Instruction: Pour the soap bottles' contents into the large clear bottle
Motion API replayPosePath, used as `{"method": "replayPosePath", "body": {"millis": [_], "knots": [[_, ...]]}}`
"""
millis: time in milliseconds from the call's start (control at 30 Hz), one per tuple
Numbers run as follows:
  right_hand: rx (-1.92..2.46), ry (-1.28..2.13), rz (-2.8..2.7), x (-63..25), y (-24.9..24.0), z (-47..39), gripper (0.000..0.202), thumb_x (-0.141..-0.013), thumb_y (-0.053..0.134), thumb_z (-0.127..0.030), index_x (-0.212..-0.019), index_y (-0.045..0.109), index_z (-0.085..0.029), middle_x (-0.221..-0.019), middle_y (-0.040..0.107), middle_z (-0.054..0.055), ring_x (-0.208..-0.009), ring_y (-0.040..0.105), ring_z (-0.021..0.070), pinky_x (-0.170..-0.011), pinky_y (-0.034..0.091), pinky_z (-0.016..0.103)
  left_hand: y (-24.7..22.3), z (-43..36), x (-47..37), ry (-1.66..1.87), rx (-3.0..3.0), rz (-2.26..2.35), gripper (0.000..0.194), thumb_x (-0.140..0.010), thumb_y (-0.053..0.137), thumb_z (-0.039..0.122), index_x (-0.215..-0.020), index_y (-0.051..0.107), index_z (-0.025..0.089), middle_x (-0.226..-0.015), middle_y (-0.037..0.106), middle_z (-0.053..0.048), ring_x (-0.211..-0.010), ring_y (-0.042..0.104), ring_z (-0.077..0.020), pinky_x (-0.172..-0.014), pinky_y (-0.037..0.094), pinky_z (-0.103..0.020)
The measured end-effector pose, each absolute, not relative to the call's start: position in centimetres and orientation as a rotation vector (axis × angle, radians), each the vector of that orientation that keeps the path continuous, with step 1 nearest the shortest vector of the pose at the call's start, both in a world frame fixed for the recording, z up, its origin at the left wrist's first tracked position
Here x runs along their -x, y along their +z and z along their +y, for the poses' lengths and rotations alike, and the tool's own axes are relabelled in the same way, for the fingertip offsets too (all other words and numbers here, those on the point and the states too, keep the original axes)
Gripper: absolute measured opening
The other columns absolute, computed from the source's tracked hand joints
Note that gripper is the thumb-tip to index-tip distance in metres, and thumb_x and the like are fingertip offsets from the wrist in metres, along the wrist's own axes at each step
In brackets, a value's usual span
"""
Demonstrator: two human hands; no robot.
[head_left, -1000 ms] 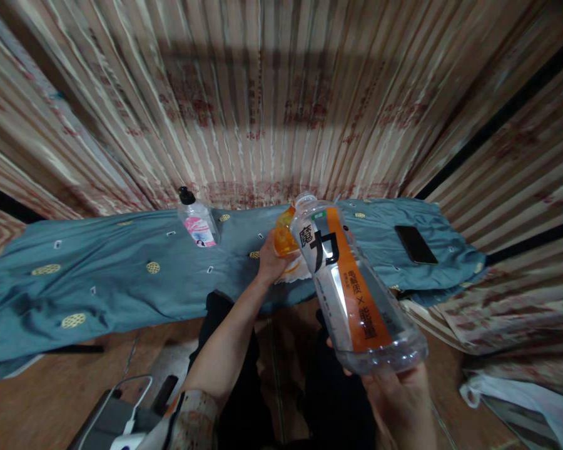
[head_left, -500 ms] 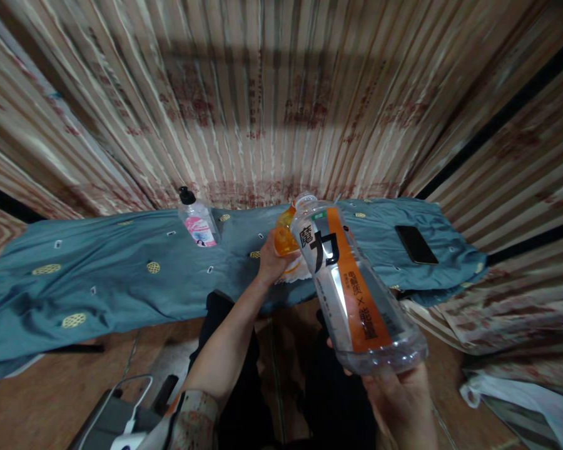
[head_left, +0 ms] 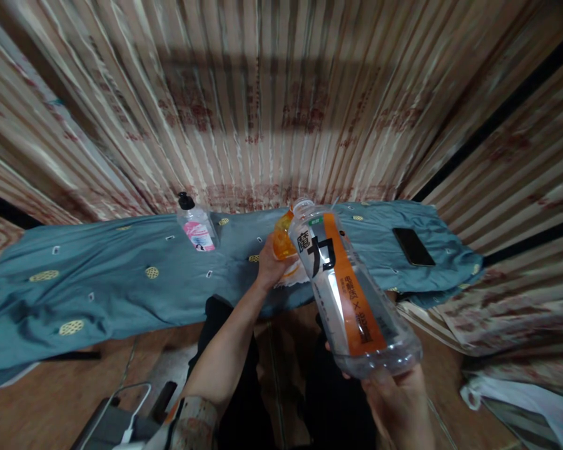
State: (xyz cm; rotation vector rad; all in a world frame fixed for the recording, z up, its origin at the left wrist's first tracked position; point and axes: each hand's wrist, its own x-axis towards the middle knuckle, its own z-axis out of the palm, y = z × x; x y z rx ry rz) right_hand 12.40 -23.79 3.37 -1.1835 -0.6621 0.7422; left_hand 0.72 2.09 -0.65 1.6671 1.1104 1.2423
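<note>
Right hand point(head_left: 394, 392) clamped on bottom of clear drink bottle point(head_left: 356, 303), tilted in front of blue pineapple cloth point(head_left: 122, 269). Left hand point(head_left: 271, 265) wrapped round orange container point(head_left: 283, 239) by bottle's neck. Drink bottle hides part of white thing point(head_left: 295, 275). Pump bottle point(head_left: 198, 229) left, phone point(head_left: 413, 246) right, on cloth.

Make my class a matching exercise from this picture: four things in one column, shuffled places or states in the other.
Things
1. Large clear bottle
2. Translucent orange object
3. Pink-labelled bottle
4. Phone

Places or states
A. Lying flat on the teal cloth
B. Held in the left hand
C. Black-topped, left of both hands
D. Held in the right hand, near its base

Pairs: 1-D, 2-B, 3-C, 4-A
</note>
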Motion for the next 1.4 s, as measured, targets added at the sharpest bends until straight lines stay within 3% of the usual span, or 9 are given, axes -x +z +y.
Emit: {"method": "replayPosePath", "body": {"millis": [400,533,733,933,1100,1400], "knots": [[1.191,0.801,-0.618,-12.6,2.7,-23.9,0.081,-0.064,0.097,-0.037,-0.137,0.064,-0.03,-0.127,0.078,0.012,-0.108,0.077,0.0393,-0.079,0.067,0.049,-0.5,2.0,-0.6,1.234,-1.644,1.079,0.056,-0.062,0.087,0.024,-0.109,0.059,0.02,-0.1,0.073,-0.003,-0.09,0.072,-0.0218,-0.085,0.059,-0.038],[1.178,0.811,-0.606,-12.6,2.9,-23.8,0.078,-0.065,0.097,-0.037,-0.136,0.065,-0.029,-0.131,0.076,0.014,-0.112,0.075,0.0397,-0.082,0.067,0.05,-0.7,2.1,-0.6,1.243,-1.647,1.064,0.055,-0.062,0.087,0.025,-0.109,0.059,0.021,-0.1,0.073,-0.003,-0.091,0.072,-0.0223,-0.085,0.059,-0.038],[1.135,0.869,-0.544,-12.5,3.0,-23.7,0.089,-0.06,0.099,-0.032,-0.141,0.061,-0.029,-0.137,0.073,0.015,-0.116,0.074,0.0405,-0.09,0.064,0.052,-0.8,2.2,-0.6,1.23,-1.652,1.087,0.058,-0.061,0.088,0.025,-0.111,0.059,0.021,-0.1,0.073,-0.002,-0.091,0.073,-0.0228,-0.085,0.06,-0.038],[1.167,0.859,-0.501,-12.3,3.6,-23.6,0.088,-0.056,0.101,-0.037,-0.135,0.064,-0.029,-0.135,0.074,0.015,-0.117,0.073,0.043,-0.08,0.067,0.048,-0.4,2.1,-0.6,1.207,-1.632,1.114,0.06,-0.061,0.089,0.027,-0.112,0.058,0.021,-0.102,0.074,-0.003,-0.094,0.073,-0.0236,-0.087,0.06,-0.039],[1.142,0.915,-0.487,-12.6,3.7,-23.8,0.084,-0.055,0.101,-0.032,-0.131,0.065,-0.029,-0.138,0.072,0.014,-0.119,0.072,0.0419,-0.092,0.063,0.053,-0.5,2.1,-0.7,1.198,-1.635,1.128,0.057,-0.06,0.089,0.024,-0.109,0.058,0.02,-0.102,0.074,-0.004,-0.096,0.073,-0.0238,-0.089,0.059,-0.039],[1.16,0.867,-0.501,-12.6,3.6,-23.9,0.084,-0.058,0.099,-0.034,-0.135,0.065,-0.027,-0.139,0.071,0.016,-0.12,0.071,0.0421,-0.089,0.065,0.05,-1.0,2.3,-0.8,1.234,-1.674,1.139,0.055,-0.061,0.088,0.021,-0.107,0.058,0.021,-0.1,0.074,-0.002,-0.093,0.074,-0.0223,-0.086,0.06,-0.037]]}}
